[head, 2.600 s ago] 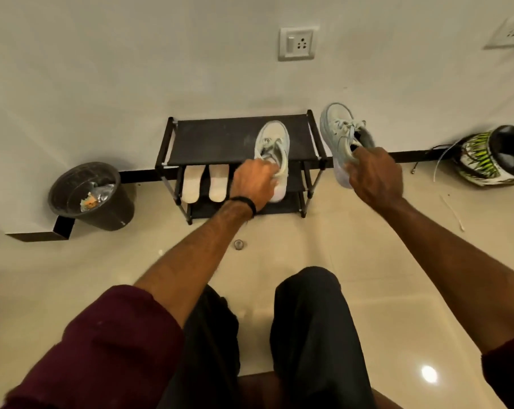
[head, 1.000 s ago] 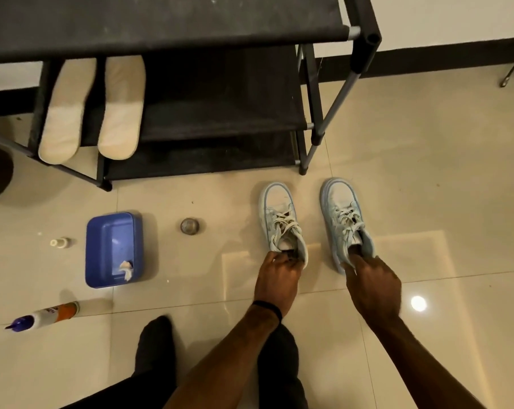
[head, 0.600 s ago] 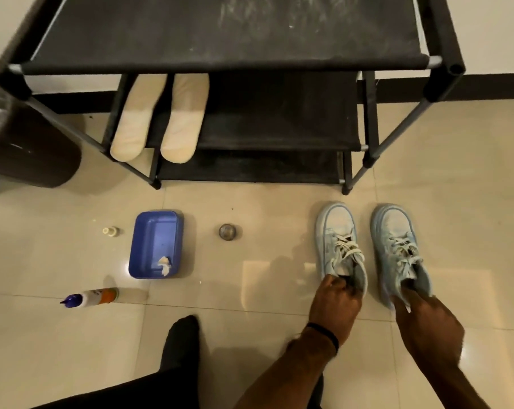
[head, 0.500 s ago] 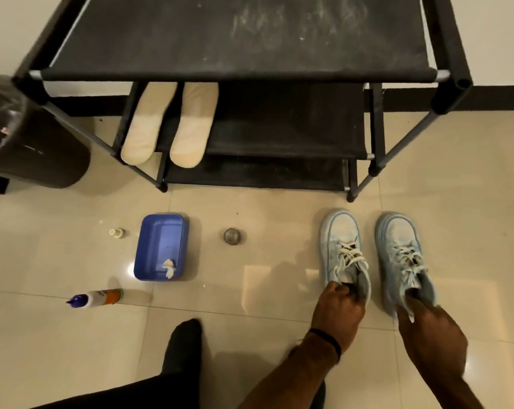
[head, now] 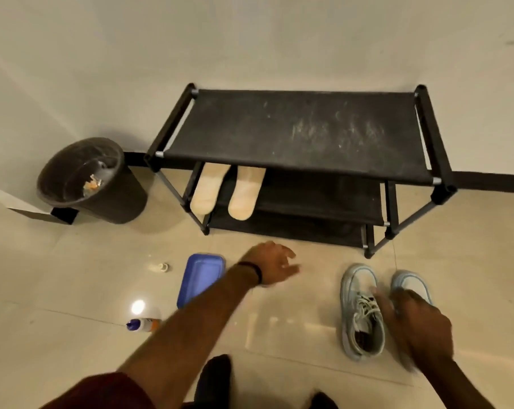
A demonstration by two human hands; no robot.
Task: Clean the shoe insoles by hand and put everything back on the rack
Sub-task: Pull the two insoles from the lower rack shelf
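Two pale blue sneakers stand side by side on the floor in front of the black rack [head: 303,128]: the left sneaker [head: 360,311] is in full view, the right sneaker [head: 410,283] is partly hidden. My right hand [head: 418,326] hovers over that right sneaker, blurred, holding nothing that I can see. My left hand [head: 274,262] reaches forward over the floor with fingers spread, empty, right of the blue tray [head: 201,276]. Two beige insoles [head: 227,190] lie on the rack's middle shelf at its left end.
A dark waste bin [head: 87,181] with litter stands left of the rack by the wall. A small white cap [head: 162,267] lies left of the tray, and a bottle with a blue cap [head: 142,324] lies near it on the tiles. My dark-trousered legs are at the bottom edge.
Both hands have let go of the sneakers, which stay on the floor. My left hand has swung left toward the tray and rack. The camera has pulled back and up.
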